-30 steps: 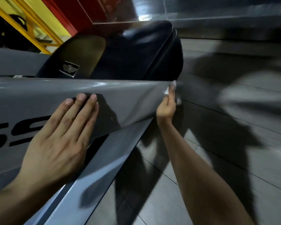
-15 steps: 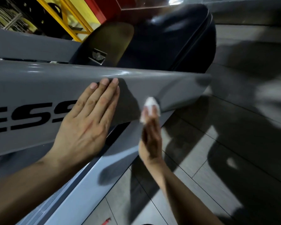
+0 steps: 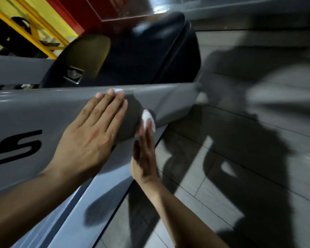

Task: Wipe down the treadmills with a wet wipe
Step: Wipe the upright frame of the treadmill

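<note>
Black "SS" lettering (image 3: 16, 147) marks the grey treadmill panel (image 3: 43, 113).

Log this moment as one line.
left hand: flat on grey side panel | right hand: presses wet wipe to panel | step: wiping

The grey tiled floor (image 3: 222, 197) carries the treadmill's grey side rail (image 3: 25, 113), which runs left of the wipe-pressing fingertips (image 3: 147, 126).
</note>
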A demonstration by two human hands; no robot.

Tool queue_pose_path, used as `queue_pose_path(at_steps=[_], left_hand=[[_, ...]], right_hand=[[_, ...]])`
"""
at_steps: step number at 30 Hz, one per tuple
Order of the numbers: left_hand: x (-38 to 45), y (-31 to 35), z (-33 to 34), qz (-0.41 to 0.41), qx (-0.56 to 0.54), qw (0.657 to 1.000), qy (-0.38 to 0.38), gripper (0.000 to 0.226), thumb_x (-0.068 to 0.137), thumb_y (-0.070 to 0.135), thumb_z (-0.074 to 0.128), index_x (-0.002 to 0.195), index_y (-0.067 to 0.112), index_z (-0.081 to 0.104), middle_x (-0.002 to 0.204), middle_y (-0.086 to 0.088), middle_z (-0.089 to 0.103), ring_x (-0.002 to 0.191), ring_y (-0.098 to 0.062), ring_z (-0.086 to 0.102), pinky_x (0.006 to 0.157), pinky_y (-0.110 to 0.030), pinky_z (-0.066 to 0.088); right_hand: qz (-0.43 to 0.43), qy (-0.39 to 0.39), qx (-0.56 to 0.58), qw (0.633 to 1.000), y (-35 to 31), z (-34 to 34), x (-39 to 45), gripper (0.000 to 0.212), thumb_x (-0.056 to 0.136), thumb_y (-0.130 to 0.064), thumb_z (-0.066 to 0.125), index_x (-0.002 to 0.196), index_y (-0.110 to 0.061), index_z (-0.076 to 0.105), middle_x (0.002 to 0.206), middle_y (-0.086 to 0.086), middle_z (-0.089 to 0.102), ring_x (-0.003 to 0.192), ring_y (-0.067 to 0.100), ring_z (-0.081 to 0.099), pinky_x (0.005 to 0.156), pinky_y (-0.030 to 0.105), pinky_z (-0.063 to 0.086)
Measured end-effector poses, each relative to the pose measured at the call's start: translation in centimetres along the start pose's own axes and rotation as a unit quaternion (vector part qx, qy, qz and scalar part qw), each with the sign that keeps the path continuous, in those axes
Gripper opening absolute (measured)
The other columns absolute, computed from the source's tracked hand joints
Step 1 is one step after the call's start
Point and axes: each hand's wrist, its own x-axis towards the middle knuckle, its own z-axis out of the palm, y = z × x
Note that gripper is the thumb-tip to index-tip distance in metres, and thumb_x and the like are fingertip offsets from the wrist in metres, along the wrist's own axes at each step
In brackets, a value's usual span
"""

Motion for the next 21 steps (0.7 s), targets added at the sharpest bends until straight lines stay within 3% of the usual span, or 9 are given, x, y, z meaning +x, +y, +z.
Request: queue_pose_path(at_steps=[4, 5, 7, 9, 11, 13, 15, 17, 21], left_hand=[[0.2, 0.7, 1.8, 0.035, 0.014, 0.999, -0.010, 0.073, 0.087, 0.001, 0.043, 0.157, -0.005, 0.022, 0.166, -0.023, 0.017, 0.156, -0.037, 0.012, 0.126, -0.053, 0.014], [0.2, 0.8, 2.1, 0.039, 0.017, 0.999, -0.015, 0.074, 0.087, 0.002, 0.045, 0.157, -0.005, 0.022, 0.166, -0.023, 0.017, 0.156, -0.037, 0.012, 0.126, -0.054, 0.015], [0.2, 0.8, 2.4, 0.041, 0.019, 0.999, -0.021, 0.074, 0.087, 0.003, 0.047, 0.156, -0.006, 0.023, 0.166, -0.024, 0.018, 0.156, -0.037, 0.013, 0.126, -0.054, 0.017], [0.1, 0.9, 2.5, 0.038, 0.019, 0.999, -0.017, 0.073, 0.087, 0.002, 0.048, 0.156, -0.006, 0.024, 0.166, -0.024, 0.019, 0.156, -0.037, 0.014, 0.126, -0.053, 0.016], [0.1, 0.9, 2.6, 0.040, 0.019, 0.999, -0.012, 0.072, 0.087, 0.001, 0.047, 0.155, -0.006, 0.026, 0.165, -0.024, 0.020, 0.155, -0.037, 0.016, 0.127, -0.052, 0.014], [0.2, 1.0, 2.7, 0.034, 0.013, 0.999, -0.008, 0.069, 0.088, 0.000, 0.044, 0.155, -0.007, 0.026, 0.165, -0.024, 0.022, 0.155, -0.037, 0.018, 0.127, -0.051, 0.014], [0.2, 1.1, 2.7, 0.029, 0.007, 1.000, -0.005, 0.067, 0.090, -0.001, 0.041, 0.155, -0.007, 0.026, 0.164, -0.024, 0.022, 0.155, -0.037, 0.018, 0.126, -0.052, 0.016], [0.1, 1.1, 2.8, 0.033, 0.009, 0.999, -0.006, 0.068, 0.090, 0.000, 0.043, 0.155, -0.008, 0.025, 0.165, -0.025, 0.021, 0.154, -0.039, 0.018, 0.126, -0.053, 0.017], [0.1, 1.2, 2.9, 0.036, 0.023, 0.999, -0.005, 0.068, 0.091, 0.000, 0.043, 0.155, -0.008, 0.024, 0.165, -0.025, 0.018, 0.154, -0.040, 0.016, 0.125, -0.054, 0.018]], right_hand=[[0.282, 0.126, 0.099, 0.946, 5.5, -2.0, 4.9, 0.052, 0.108, -0.012, 0.031, 0.159, -0.009, 0.018, 0.168, 0.004, 0.008, 0.154, 0.010, 0.008, 0.120, 0.012, 0.006], [0.337, 0.142, 0.117, 0.923, 6.9, -2.5, 6.3, 0.053, 0.108, -0.018, 0.030, 0.159, -0.009, 0.018, 0.168, 0.003, 0.010, 0.154, 0.011, 0.010, 0.118, 0.009, 0.004], [0.396, 0.157, 0.120, 0.897, 8.7, -3.3, 8.0, 0.054, 0.107, -0.026, 0.028, 0.159, -0.012, 0.019, 0.167, 0.005, 0.012, 0.155, 0.018, 0.010, 0.124, 0.023, 0.006], [0.354, 0.147, 0.101, 0.918, 7.0, -3.2, 8.2, 0.052, 0.106, -0.029, 0.027, 0.158, -0.022, 0.021, 0.168, 0.002, 0.012, 0.155, 0.016, 0.011, 0.127, 0.036, 0.012], [0.229, 0.113, 0.100, 0.962, 2.6, -2.5, 6.8, 0.050, 0.107, -0.026, 0.027, 0.156, -0.029, 0.024, 0.167, 0.000, 0.016, 0.154, 0.016, 0.017, 0.124, 0.041, 0.022], [0.096, 0.037, 0.093, 0.990, -1.1, -1.4, 4.1, 0.051, 0.107, -0.020, 0.027, 0.157, -0.014, 0.027, 0.167, 0.005, 0.016, 0.154, 0.022, 0.017, 0.124, 0.041, 0.021], [0.034, -0.011, 0.054, 0.998, -1.4, -0.9, 2.3, 0.052, 0.106, -0.024, 0.027, 0.156, -0.007, 0.028, 0.167, 0.011, 0.016, 0.155, 0.025, 0.014, 0.125, 0.039, 0.019], [0.061, 0.019, 0.037, 0.997, 1.6, -1.0, 2.9, 0.053, 0.107, -0.028, 0.024, 0.156, -0.008, 0.028, 0.167, 0.010, 0.017, 0.155, 0.023, 0.014, 0.125, 0.039, 0.020], [0.310, 0.141, 0.085, 0.937, 9.6, -3.4, 8.1, 0.050, 0.110, -0.026, 0.025, 0.159, -0.017, 0.021, 0.168, -0.002, 0.010, 0.154, 0.008, 0.008, 0.127, 0.035, 0.012]])
